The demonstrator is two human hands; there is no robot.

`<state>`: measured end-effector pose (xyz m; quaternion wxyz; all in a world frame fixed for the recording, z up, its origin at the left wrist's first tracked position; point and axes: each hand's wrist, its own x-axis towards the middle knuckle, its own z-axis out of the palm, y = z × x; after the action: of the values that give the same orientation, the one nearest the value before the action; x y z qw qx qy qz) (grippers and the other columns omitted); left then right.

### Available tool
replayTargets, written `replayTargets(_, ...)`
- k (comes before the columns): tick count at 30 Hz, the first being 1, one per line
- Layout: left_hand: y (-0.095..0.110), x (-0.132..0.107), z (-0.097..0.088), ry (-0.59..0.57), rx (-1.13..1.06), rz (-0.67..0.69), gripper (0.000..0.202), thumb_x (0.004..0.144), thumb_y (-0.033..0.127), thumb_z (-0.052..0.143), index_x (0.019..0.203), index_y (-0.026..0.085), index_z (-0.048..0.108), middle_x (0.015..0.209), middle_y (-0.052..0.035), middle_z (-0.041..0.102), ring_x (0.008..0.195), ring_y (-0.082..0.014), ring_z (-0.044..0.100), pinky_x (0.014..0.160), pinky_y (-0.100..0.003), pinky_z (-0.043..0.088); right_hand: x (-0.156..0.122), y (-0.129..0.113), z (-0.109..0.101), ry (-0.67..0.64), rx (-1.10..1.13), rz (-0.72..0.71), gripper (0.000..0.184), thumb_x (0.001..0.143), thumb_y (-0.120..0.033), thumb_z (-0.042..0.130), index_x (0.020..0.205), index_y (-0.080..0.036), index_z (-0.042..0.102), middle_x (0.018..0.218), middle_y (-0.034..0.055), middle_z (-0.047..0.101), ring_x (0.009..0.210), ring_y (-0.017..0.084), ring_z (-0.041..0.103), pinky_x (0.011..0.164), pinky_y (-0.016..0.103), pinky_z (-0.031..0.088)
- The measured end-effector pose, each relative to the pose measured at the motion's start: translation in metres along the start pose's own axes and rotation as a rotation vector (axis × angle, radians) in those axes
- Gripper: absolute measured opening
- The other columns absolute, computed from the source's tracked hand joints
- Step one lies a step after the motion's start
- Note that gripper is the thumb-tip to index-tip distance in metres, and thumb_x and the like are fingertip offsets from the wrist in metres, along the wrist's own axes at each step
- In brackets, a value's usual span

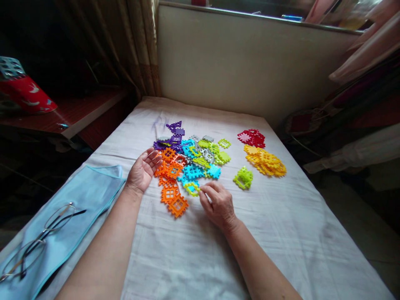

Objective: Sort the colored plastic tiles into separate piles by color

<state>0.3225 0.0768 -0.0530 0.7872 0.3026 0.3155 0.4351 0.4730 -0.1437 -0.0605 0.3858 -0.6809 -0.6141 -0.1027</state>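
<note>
My right hand [218, 204] pinches the edge of a lime green building piece [191, 189] with a toothed rim, at the near side of a mixed pile. Palm up and fingers spread, my left hand [144, 170] rests beside the orange pieces [174, 170] and holds nothing. Purple pieces [176, 141] lie beyond it. Blue pieces [192, 171] are in the middle of the pile, with more green pieces [222, 157] and grey pieces [208, 156] among and behind them. A small green stack [243, 178] sits apart, right of my right hand.
Red pieces [251, 137] and yellow pieces [266, 161] form separate heaps at the right of the white-covered surface [187, 258]. Eyeglasses [40, 237] lie on a light blue cloth [90, 187] at the left. A red container [28, 93] stands on a wooden desk [90, 110].
</note>
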Motion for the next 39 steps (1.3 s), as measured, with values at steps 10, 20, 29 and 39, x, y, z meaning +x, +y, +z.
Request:
replayTargets(10,0.001,-0.001,0.003,0.013,-0.004,-0.005,0.017,0.082,0.02,0.056,0.095,0.018,0.065,0.088,-0.0026,0.073,0.079,-0.0135,0.069,0.08,-0.03,0.056,-0.003,0.09,-0.06,0.054,-0.115,0.59,0.035,0.081,-0.048,0.051,0.074,-0.021,0.071,0.07,0.0055,0.07,0.062,0.018,0.061,0.062,0.029,0.046)
replayTargets(20,0.001,0.001,0.0,0.003,0.036,0.011,0.016,0.082,0.022,0.058,0.095,0.019,0.066,0.088,-0.0027,0.072,0.081,-0.0143,0.069,0.082,-0.03,0.056,-0.017,0.122,-0.083,-0.109,-0.166,0.737,0.033,0.077,-0.05,0.054,0.071,-0.024,0.073,0.068,0.0016,0.073,0.063,0.019,0.064,0.057,0.028,0.041)
replayTargets(29,0.002,0.0,0.002,0.024,0.004,-0.012,0.017,0.083,0.021,0.055,0.095,0.018,0.066,0.088,-0.0024,0.073,0.08,-0.0133,0.069,0.079,-0.028,0.057,0.01,0.096,-0.074,0.026,-0.32,0.66,0.032,0.081,-0.046,0.051,0.079,-0.023,0.073,0.071,0.0047,0.071,0.063,0.018,0.06,0.06,0.029,0.041)
replayTargets(39,0.004,0.0,-0.001,0.01,-0.013,-0.004,0.018,0.081,0.021,0.057,0.096,0.019,0.066,0.088,-0.0023,0.073,0.082,-0.0144,0.07,0.083,-0.032,0.057,0.134,0.125,0.017,-0.053,-0.307,0.933,0.052,0.091,-0.049,0.044,0.136,-0.025,0.056,0.139,0.0156,0.051,0.127,0.033,0.044,0.102,0.054,0.034)
